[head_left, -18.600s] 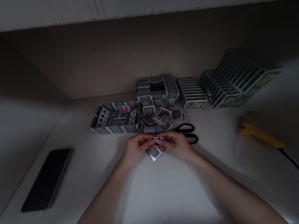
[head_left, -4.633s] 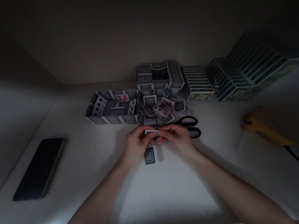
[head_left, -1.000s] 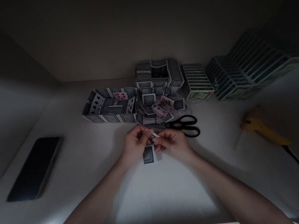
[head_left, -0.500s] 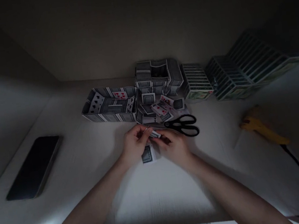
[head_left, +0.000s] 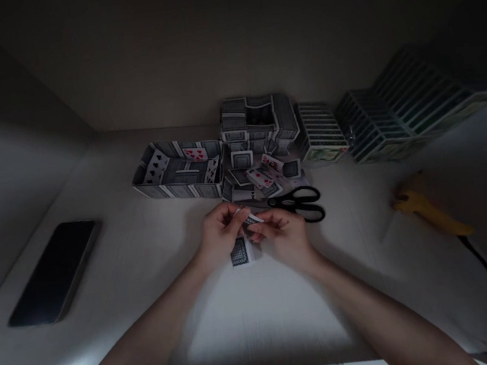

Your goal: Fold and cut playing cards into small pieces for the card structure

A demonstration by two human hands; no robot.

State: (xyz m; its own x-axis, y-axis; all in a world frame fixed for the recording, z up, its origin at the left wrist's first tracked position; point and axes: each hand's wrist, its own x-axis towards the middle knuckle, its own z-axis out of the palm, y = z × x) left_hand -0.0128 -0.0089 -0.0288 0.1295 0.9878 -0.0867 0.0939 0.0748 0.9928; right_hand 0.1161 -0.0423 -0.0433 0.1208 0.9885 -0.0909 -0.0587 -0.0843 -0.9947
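My left hand [head_left: 218,235] and my right hand [head_left: 283,236] meet over the middle of the pale desk [head_left: 261,318]. Both pinch a small folded playing card piece [head_left: 251,220] between their fingertips. Under my hands another card piece [head_left: 239,252] lies with its patterned back up. Just beyond them sits a heap of loose cards [head_left: 257,179], and black scissors [head_left: 299,205] lie to the right of my right hand.
An open tray built of cards [head_left: 178,173] and a taller card box [head_left: 258,122] stand at the back. Rows of card packs [head_left: 379,120] fill the back right. A dark phone [head_left: 55,270] lies left, a yellow glue gun [head_left: 429,212] with black cable right.
My hands have hardly moved. The fingers have turned the small card piece slightly between them, and the view has shifted a little.
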